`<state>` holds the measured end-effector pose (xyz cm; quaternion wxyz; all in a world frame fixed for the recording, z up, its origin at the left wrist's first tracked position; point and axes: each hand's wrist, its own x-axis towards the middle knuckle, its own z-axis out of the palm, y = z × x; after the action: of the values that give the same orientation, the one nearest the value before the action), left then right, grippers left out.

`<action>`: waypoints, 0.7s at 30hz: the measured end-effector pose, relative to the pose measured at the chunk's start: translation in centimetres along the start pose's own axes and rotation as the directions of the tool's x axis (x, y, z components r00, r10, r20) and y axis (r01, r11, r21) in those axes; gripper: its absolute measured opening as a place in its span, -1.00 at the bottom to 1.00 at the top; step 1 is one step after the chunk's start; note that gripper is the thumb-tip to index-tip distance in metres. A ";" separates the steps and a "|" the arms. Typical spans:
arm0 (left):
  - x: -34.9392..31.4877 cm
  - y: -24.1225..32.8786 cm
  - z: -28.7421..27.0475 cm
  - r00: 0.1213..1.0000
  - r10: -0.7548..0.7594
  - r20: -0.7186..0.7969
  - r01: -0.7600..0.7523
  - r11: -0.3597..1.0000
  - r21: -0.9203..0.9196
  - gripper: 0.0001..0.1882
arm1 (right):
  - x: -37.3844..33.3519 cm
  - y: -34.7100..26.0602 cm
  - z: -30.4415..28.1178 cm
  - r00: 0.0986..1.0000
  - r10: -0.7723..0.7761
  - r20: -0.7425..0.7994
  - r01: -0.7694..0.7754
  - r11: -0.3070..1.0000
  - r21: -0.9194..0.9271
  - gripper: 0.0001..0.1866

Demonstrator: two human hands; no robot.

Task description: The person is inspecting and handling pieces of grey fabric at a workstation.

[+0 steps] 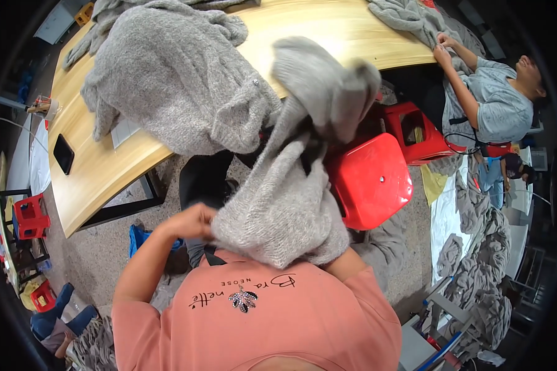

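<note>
A grey knit sweater point(278, 210) hangs in front of my chest, its far end point(328, 86) swung up and smeared by motion. At the sweater's left edge my left hand point(199, 221) is closed, its bent fingers gripping the knit. My right forearm runs in under the sweater, and the cloth hides my right hand completely. Just beyond lies a heap of grey knit garments point(161, 80) on the wooden table point(111, 179), drooping over its near edge.
A black phone point(64, 154) and a pen holder point(46, 107) sit on the table's left part. Right of the sweater stands a red stool point(374, 182). A co-worker point(498, 99) handles grey knitwear at the far right. More garments point(483, 272) are heaped at the right.
</note>
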<state>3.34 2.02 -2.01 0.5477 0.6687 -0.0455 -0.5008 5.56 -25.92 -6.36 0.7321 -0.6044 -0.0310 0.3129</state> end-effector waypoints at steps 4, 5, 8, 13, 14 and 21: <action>4.7 0.8 1.0 0.995 0.041 -0.095 -0.100 0.615 -0.782 -0.55 | 0.1 -1.1 1.1 0.997 -0.015 0.075 0.014 1.000 0.009 -0.47; 5.8 2.3 2.2 0.975 0.193 -0.113 -0.213 0.647 -0.733 -0.58 | 0.1 -1.2 1.2 0.996 -0.018 0.090 0.018 1.000 0.010 -0.47; 6.6 7.8 4.4 0.945 0.283 -0.166 -0.324 0.734 -0.597 -0.62 | 0.4 -1.5 1.5 0.990 -0.026 0.136 0.025 1.000 0.010 -0.47; -0.4 11.7 3.0 0.855 0.379 -0.355 -0.490 0.815 -0.308 -0.50 | 0.8 -2.4 1.4 0.994 -0.100 0.053 0.100 0.995 -0.003 -0.50; -3.1 11.4 3.4 0.756 0.399 -0.519 -0.567 0.796 -0.212 -0.56 | 0.9 -2.5 1.2 0.992 -0.129 0.006 0.129 0.992 -0.013 -0.52; -8.5 0.7 4.9 0.125 -0.085 -0.988 -0.599 0.788 -0.144 -0.65 | 1.4 -4.2 0.2 0.921 -0.302 -0.244 0.289 0.953 -0.089 -0.61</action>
<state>-4.05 3.52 4.26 0.6842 0.6306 0.3283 0.1624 8.40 -25.33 -2.97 0.7530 -0.6465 -0.0356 0.1177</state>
